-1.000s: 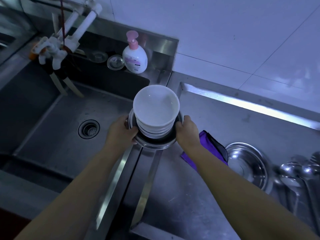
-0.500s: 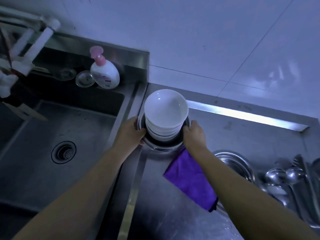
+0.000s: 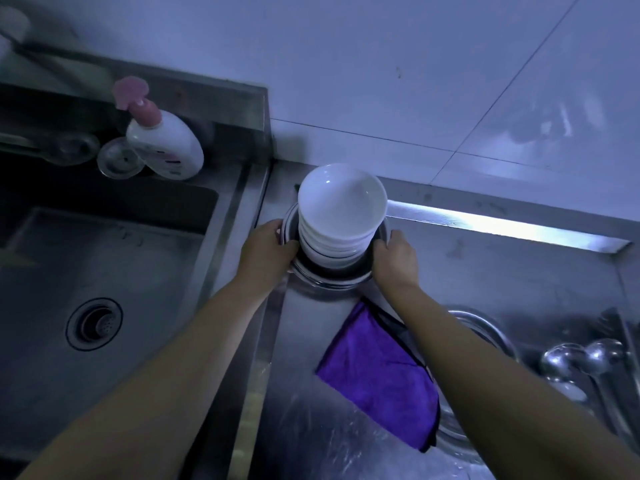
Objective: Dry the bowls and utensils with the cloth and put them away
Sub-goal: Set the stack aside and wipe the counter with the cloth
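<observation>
A stack of white bowls (image 3: pixel 341 202) sits inside a steel bowl (image 3: pixel 329 277) at the back of the steel counter, close to the wall corner. My left hand (image 3: pixel 265 251) grips the steel bowl's left rim and my right hand (image 3: pixel 394 256) grips its right rim. A purple cloth (image 3: pixel 377 379) lies flat on the counter under my right forearm. Another steel bowl (image 3: pixel 485 327) sits to the right, partly hidden by my arm and the cloth. Steel ladles (image 3: pixel 585 358) lie at the far right.
The sink basin (image 3: pixel 104 271) with its drain (image 3: pixel 94 323) is on the left. A soap pump bottle (image 3: pixel 162 140) and a round strainer lid (image 3: pixel 119 159) stand on the ledge behind it. The tiled wall (image 3: pixel 415 81) rises right behind the bowls.
The stack in the steel bowl has moved from over the sink's edge to the right and back, toward the wall corner. The view has swung right, so more of the cloth shows.
</observation>
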`<state>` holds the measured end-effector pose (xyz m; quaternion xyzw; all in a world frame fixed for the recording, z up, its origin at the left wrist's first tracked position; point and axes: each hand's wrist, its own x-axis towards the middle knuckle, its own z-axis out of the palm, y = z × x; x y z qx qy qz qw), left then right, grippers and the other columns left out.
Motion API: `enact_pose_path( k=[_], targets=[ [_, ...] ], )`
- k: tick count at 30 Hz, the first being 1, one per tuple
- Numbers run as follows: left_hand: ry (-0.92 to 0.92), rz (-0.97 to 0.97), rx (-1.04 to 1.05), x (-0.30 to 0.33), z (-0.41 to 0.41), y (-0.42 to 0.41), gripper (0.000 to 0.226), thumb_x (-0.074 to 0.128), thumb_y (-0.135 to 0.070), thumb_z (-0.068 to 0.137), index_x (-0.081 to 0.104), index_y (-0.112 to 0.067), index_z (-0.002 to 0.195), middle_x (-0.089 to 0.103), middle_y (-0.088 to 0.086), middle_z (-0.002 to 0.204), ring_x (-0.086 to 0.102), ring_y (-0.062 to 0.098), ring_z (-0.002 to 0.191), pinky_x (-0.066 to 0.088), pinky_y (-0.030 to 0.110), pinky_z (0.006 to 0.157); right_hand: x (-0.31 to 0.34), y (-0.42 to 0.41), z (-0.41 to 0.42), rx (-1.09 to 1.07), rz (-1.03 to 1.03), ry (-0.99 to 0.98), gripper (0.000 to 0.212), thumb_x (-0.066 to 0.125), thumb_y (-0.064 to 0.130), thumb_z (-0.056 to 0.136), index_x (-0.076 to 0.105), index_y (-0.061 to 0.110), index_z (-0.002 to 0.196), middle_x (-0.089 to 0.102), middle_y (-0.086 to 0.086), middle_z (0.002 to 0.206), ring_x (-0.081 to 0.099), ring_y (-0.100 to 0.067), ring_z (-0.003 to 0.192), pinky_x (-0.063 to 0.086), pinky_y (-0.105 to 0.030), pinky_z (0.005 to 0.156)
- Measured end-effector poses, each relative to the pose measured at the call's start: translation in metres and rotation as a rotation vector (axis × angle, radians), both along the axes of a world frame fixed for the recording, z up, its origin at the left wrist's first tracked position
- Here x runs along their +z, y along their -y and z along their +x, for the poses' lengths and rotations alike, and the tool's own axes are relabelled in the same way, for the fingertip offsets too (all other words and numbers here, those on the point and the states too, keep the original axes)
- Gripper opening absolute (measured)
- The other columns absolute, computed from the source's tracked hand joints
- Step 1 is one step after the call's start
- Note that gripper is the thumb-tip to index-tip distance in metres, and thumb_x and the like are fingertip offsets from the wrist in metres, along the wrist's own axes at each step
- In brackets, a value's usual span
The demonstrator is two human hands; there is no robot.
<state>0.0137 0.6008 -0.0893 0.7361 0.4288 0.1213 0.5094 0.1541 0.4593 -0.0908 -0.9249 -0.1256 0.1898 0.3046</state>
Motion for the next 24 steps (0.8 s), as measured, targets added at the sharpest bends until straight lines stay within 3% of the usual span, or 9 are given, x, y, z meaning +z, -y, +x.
enact_pose_path(
  k=[6, 10, 14, 16, 18, 20, 24],
  targets=[
    [0.026, -0.001, -0.007, -0.006, 0.004, -0.006, 0.017, 0.057, -0.010, 0.078, 0.067, -0.014, 0.092, 0.067, 0.002, 0.070, 0.068, 0.024, 0.067, 0.058, 0.049, 0.066, -0.006, -0.008, 0.006, -0.002, 0.013, 0.019, 0.010, 0.040, 0.015, 0.093, 0.043, 0.006, 0.088, 0.058, -0.023, 0.099, 0.048, -0.033, 0.084, 0.031, -0.034, 0.068],
    [0.044, -0.010, -0.013, -0.005, 0.005, -0.007, 0.015, 0.058, -0.009, 0.082, 0.066, -0.008, 0.094, 0.067, 0.011, 0.078, 0.067, 0.031, 0.075, 0.058, 0.050, 0.070, -0.008, -0.010, 0.009, -0.009, 0.035, 0.005, 0.019, 0.041, 0.017, 0.094, 0.048, 0.000, 0.097, 0.059, -0.022, 0.101, 0.053, -0.036, 0.091, 0.035, -0.035, 0.070],
    [0.003, -0.022, -0.041, -0.002, 0.002, -0.009, 0.014, 0.056, -0.008, 0.084, 0.062, -0.001, 0.095, 0.065, 0.019, 0.087, 0.064, 0.037, 0.083, 0.055, 0.051, 0.077, -0.006, -0.002, 0.003, -0.113, 0.160, -0.070, 0.037, 0.044, 0.030, 0.095, 0.048, 0.005, 0.122, 0.057, 0.001, 0.077, 0.056, -0.030, 0.092, 0.036, -0.031, 0.074],
    [-0.026, -0.023, -0.046, 0.001, -0.006, -0.008, 0.009, 0.053, -0.007, 0.084, 0.061, -0.005, 0.088, 0.061, 0.014, 0.086, 0.061, 0.039, 0.083, 0.054, 0.045, 0.077, -0.004, 0.020, -0.016, -0.139, 0.190, 0.005, 0.039, 0.047, 0.031, 0.094, 0.046, 0.010, 0.126, 0.053, 0.006, 0.074, 0.056, -0.025, 0.086, 0.037, -0.032, 0.074],
    [-0.052, 0.027, -0.035, 0.005, -0.021, -0.001, 0.020, 0.054, -0.010, 0.088, 0.063, -0.014, 0.105, 0.058, 0.001, 0.099, 0.061, 0.031, 0.084, 0.051, 0.036, 0.079, -0.008, 0.060, -0.047, 0.013, 0.214, 0.216, 0.025, 0.051, 0.024, 0.092, 0.055, 0.011, 0.113, 0.057, 0.001, 0.084, 0.056, -0.025, 0.082, 0.042, -0.034, 0.074],
    [-0.049, 0.060, -0.016, 0.008, -0.041, 0.006, 0.034, 0.053, -0.011, 0.091, 0.056, -0.016, 0.125, 0.056, -0.003, 0.115, 0.062, 0.019, 0.090, 0.051, 0.034, 0.084, -0.018, 0.102, -0.079, 0.306, 0.184, 0.399, 0.023, 0.050, 0.021, 0.089, 0.065, 0.008, 0.100, 0.062, -0.006, 0.093, 0.057, -0.027, 0.086, 0.044, -0.037, 0.077],
    [-0.037, 0.052, 0.010, 0.010, -0.078, 0.017, 0.033, 0.049, -0.010, 0.093, 0.057, -0.023, 0.122, 0.057, -0.007, 0.115, 0.064, 0.017, 0.094, 0.051, 0.033, 0.088, -0.039, 0.137, -0.103, 0.769, -0.007, 0.523, 0.037, 0.049, 0.032, 0.086, 0.071, 0.013, 0.110, 0.063, -0.014, 0.120, 0.057, -0.038, 0.113, 0.045, -0.047, 0.096]
  ],
)
